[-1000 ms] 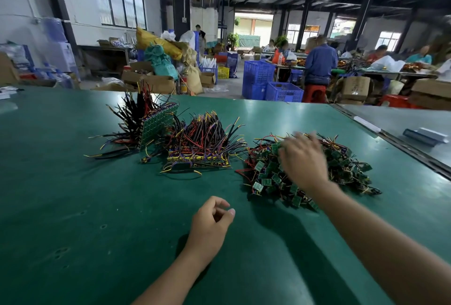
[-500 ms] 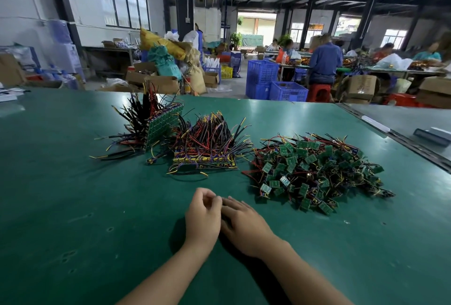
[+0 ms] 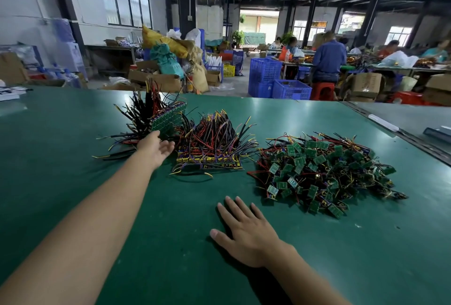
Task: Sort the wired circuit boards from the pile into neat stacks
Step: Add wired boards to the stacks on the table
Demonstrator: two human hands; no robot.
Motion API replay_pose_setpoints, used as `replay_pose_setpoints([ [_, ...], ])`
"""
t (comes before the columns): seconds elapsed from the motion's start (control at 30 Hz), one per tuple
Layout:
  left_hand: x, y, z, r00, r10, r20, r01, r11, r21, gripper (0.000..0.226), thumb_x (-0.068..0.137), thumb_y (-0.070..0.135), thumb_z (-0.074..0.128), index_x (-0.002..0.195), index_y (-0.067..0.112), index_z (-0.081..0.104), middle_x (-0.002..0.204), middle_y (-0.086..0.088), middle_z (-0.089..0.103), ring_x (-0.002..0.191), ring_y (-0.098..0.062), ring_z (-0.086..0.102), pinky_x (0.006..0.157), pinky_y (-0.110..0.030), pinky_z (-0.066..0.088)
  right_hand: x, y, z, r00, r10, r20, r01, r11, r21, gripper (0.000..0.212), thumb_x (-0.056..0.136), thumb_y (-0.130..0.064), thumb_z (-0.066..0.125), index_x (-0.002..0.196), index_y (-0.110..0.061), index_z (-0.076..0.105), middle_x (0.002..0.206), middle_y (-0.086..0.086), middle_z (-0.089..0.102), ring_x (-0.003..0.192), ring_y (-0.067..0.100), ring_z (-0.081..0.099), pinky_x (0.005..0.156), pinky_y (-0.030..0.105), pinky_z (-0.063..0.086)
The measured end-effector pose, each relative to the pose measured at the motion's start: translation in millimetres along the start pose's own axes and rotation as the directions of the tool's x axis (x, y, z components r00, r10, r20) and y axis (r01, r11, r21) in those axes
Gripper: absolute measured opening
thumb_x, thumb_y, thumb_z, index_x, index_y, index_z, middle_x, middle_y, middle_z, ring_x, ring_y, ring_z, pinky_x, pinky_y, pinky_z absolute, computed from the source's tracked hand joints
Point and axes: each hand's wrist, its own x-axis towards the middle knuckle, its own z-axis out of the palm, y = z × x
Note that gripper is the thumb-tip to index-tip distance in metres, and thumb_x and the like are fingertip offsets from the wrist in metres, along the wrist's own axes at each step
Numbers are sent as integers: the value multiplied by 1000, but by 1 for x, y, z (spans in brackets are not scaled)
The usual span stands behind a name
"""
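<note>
A loose pile of small green circuit boards with red, black and yellow wires (image 3: 324,173) lies on the right of the green table (image 3: 73,182). In the middle sits a flat stack of boards with wires sticking up (image 3: 210,156). Further left a tilted stack of green boards with black wires (image 3: 168,119) leans upright. My left hand (image 3: 156,148) reaches out, fingers open, just below the tilted stack, between the two stacks; whether it touches is unclear. My right hand (image 3: 244,231) lies flat on the table, fingers spread, in front of the pile.
A metal seam (image 3: 390,134) separates this table from the neighbouring table on the right. Beyond the far edge stand blue crates (image 3: 290,88), cardboard boxes, sacks, and people working at other tables.
My hands were together near the table's front. The left hand has since stretched forward to the tilted stack, and the right hand has spread flat on the table.
</note>
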Motion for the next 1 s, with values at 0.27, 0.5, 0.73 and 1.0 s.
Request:
replay_pose_setpoints([
  [0.27, 33, 23, 1, 989, -143, 24, 144, 947, -288, 50, 103, 25, 40, 145, 4, 24, 143, -23, 41, 118, -35, 55, 83, -41, 51, -1, -2, 1, 999, 18, -30, -17, 999, 27, 84, 80, -82, -7, 153, -42, -7, 160, -15, -18, 146, 8, -24, 118, 38, -15],
  [0.5, 56, 26, 7, 984, -176, 29, 172, 891, -419, 64, 99, 43, 45, 148, 9, 21, 138, -28, 42, 109, -43, 56, 89, -49, 54, 3, -1, 1, 999, 28, -43, -25, 997, 67, 75, 83, -80, 0, 150, -49, -8, 159, -17, -20, 143, 4, -28, 115, 33, -19],
  [0.73, 67, 26, 11, 979, -196, 49, 194, 843, -501, 60, 98, 33, 52, 145, 8, 25, 131, -27, 46, 89, -47, 57, 78, -52, 57, 11, 9, -3, 989, 49, -141, -24, 985, 172, 61, 96, -67, 17, 150, -41, 26, 162, -17, 11, 149, 2, -2, 119, 29, -1],
  [1.0, 75, 14, 7, 990, -126, 62, 137, 765, -629, 51, 97, 1, 47, 144, 4, 27, 143, -28, 37, 127, -43, 47, 97, -53, 48, 13, 13, -5, 965, 32, -259, 29, 974, 227, 43, 99, -56, 34, 132, -35, 53, 147, -18, 42, 142, 2, 25, 114, 27, 20],
])
